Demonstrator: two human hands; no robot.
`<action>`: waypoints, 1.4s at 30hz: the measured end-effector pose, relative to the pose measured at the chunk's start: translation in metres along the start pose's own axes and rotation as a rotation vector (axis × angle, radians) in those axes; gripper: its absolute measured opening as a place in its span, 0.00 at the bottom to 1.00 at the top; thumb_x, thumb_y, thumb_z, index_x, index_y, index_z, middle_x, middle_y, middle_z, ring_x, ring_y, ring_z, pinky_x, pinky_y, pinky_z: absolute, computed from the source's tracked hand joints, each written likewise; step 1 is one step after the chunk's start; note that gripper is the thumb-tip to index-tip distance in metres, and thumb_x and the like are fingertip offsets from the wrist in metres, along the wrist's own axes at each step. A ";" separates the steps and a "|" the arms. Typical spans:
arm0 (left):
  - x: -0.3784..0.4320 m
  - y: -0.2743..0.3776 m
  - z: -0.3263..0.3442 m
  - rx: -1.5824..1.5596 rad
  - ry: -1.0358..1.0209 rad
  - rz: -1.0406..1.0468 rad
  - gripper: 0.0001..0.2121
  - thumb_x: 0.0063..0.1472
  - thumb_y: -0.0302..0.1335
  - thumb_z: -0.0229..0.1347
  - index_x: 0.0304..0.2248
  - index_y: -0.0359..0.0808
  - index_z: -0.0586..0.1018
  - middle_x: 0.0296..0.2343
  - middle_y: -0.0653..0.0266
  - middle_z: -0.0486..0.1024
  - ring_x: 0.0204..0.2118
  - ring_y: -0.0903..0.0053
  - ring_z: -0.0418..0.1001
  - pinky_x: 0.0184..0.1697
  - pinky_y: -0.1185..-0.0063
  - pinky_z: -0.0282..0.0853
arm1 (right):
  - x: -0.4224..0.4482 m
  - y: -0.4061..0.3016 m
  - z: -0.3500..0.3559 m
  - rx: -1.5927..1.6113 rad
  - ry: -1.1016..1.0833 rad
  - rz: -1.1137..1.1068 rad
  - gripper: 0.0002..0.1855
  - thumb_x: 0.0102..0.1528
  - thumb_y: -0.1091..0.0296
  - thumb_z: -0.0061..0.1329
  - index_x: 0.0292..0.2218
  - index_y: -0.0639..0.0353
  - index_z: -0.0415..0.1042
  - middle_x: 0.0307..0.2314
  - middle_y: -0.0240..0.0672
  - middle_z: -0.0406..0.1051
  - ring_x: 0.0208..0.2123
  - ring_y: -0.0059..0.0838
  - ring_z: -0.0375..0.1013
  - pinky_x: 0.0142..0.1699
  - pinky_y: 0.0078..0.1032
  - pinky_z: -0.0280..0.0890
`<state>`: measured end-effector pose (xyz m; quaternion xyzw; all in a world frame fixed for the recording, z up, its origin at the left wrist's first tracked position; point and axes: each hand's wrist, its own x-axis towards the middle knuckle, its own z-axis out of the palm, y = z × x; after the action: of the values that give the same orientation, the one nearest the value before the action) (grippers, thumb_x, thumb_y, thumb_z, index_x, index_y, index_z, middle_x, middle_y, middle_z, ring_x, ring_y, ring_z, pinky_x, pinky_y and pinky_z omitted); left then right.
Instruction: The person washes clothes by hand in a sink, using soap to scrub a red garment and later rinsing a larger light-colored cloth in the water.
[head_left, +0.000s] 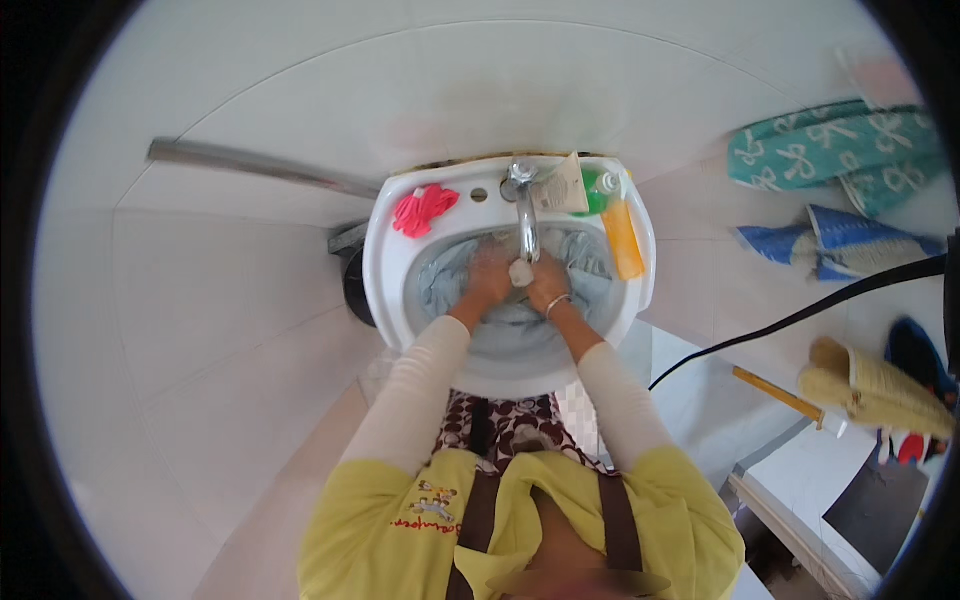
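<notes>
Light-blue wet cloth (446, 279) lies bunched in the water of a white washbasin (390, 300). My left hand (489, 274) is down in the basin, blurred, its fingers curled in on the cloth. Close beside it my right hand (550, 285), with a bracelet at the wrist, also grips the cloth. Between the two hands shows a small whitish lump (521, 273); whether it is part of the cloth cannot be told. Just above the hands ends the spout of a chrome tap (527, 225). Most of my fingertips are hidden.
On the basin's back ledge lie a pink cloth item (424, 210), a beige squeeze tube (562, 187) and a green bottle (598, 191). An orange tube (624, 240) rests along the right rim. A black cable (795, 304) crosses at right, near a hanging teal patterned cloth (817, 146).
</notes>
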<state>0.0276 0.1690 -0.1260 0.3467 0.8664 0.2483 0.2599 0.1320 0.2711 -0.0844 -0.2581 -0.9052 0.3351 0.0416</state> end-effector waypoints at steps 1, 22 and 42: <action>-0.004 0.001 -0.003 -0.027 -0.107 -0.087 0.22 0.49 0.30 0.52 0.44 0.28 0.67 0.41 0.43 0.65 0.45 0.51 0.62 0.50 0.63 0.57 | -0.009 -0.003 -0.012 0.088 0.025 -0.057 0.19 0.45 0.74 0.44 0.42 0.60 0.65 0.38 0.47 0.67 0.41 0.47 0.66 0.47 0.36 0.61; -0.079 0.146 -0.162 -0.635 0.355 0.377 0.37 0.36 0.31 0.66 0.47 0.30 0.62 0.40 0.47 0.66 0.45 0.57 0.63 0.50 0.68 0.57 | -0.075 -0.305 -0.358 0.758 0.268 -0.334 0.11 0.57 0.63 0.41 0.39 0.58 0.69 0.29 0.28 0.68 0.33 0.17 0.68 0.38 0.18 0.64; -0.017 -0.001 -0.004 0.424 -0.027 0.146 0.25 0.59 0.32 0.41 0.53 0.26 0.57 0.52 0.47 0.55 0.58 0.56 0.47 0.60 0.69 0.41 | -0.009 0.002 0.012 -0.332 -0.103 -0.065 0.28 0.46 0.65 0.46 0.51 0.45 0.61 0.56 0.38 0.50 0.59 0.44 0.43 0.57 0.54 0.42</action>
<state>0.0350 0.1554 -0.1184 0.4584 0.8683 0.0743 0.1742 0.1379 0.2608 -0.0943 -0.2144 -0.9569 0.1925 -0.0373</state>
